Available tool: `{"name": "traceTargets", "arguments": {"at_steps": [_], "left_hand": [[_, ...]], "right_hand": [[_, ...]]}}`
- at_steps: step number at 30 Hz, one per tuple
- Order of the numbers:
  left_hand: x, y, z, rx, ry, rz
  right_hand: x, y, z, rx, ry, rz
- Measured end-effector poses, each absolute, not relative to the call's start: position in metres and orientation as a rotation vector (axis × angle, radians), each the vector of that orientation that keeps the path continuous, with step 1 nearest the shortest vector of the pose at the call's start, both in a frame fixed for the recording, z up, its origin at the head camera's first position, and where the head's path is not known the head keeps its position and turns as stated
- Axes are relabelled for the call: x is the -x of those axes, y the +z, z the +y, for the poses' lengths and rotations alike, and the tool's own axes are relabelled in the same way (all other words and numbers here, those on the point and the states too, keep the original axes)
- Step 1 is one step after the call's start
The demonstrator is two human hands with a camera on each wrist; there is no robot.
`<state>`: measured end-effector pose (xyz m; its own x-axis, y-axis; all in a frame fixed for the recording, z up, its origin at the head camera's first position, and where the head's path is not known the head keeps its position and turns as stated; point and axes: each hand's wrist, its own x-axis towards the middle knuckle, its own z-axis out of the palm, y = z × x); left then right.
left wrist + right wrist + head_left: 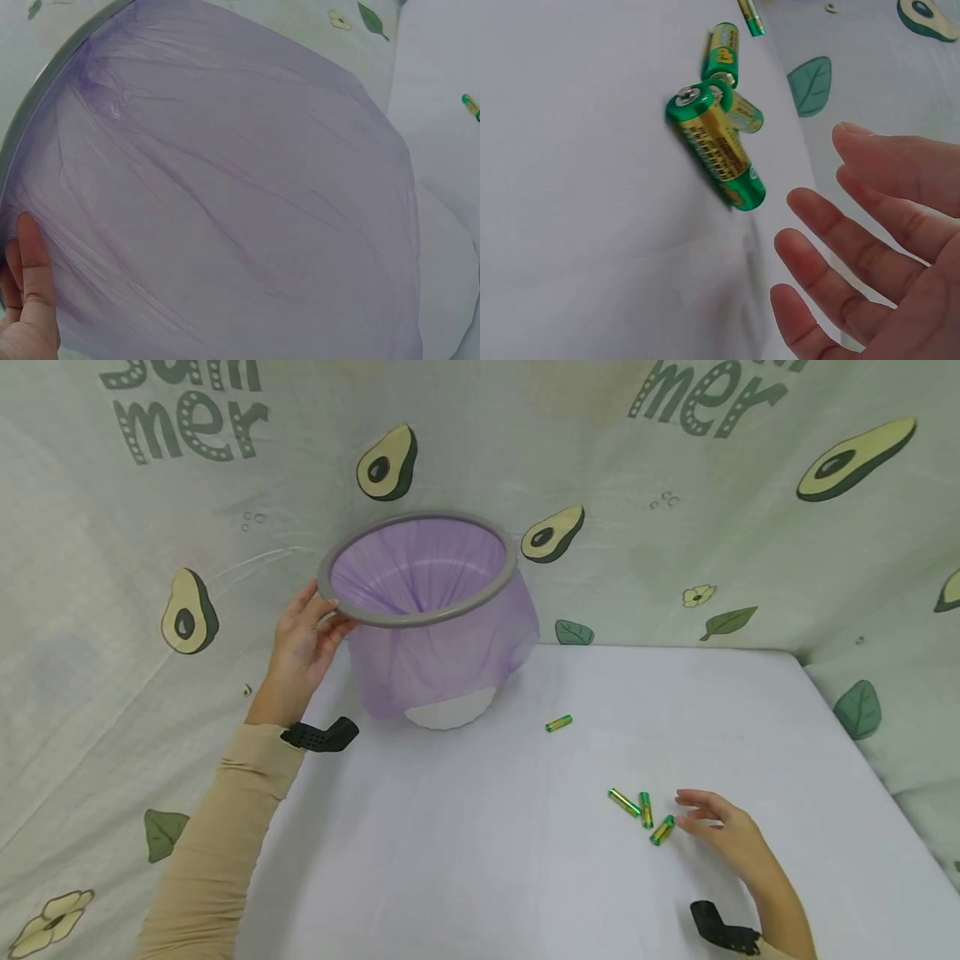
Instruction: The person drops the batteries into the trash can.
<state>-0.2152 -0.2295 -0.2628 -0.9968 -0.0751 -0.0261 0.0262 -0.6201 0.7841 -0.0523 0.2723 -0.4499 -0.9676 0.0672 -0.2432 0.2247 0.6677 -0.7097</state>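
Observation:
A trash bin [450, 706] with a purple liner bag [442, 664] and a grey ring rim [420, 620] stands at the back left of the table. My left hand [300, 639] grips the left side of that rim; in the left wrist view, its fingers [36, 259] lie against the liner just below the ring. Over the table at the right, my right hand [723, 835] has its fingers spread and slightly bent, with nothing held. Closest to it is a green and gold battery [718, 150]. Two more batteries, one upper [724, 54] and one partly covered [746, 114], lie beside that one.
A further battery [558, 723] lies apart, right of the bin. The white tabletop [480, 843] meets a cloth backdrop [637, 602] printed with avocados and leaves along its back edge. Each wrist wears a black camera mount, such as the left one [322, 737].

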Motion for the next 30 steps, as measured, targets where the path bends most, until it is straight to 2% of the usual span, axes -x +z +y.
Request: {"name": "traceTargets", "arguments": {"at_steps": [14,30], "left_hand": [[0.213,-0.261,-0.232,-0.102,-2.814,-1.283],[0.216,-0.263,-0.232,-0.068,-2.736,-1.416]], "right_hand": [[0.041,-0.472,0.269,-0.225,-1.119,2.766],[0.047,-0.475,0.263,-0.145,-1.041,2.815]]}}
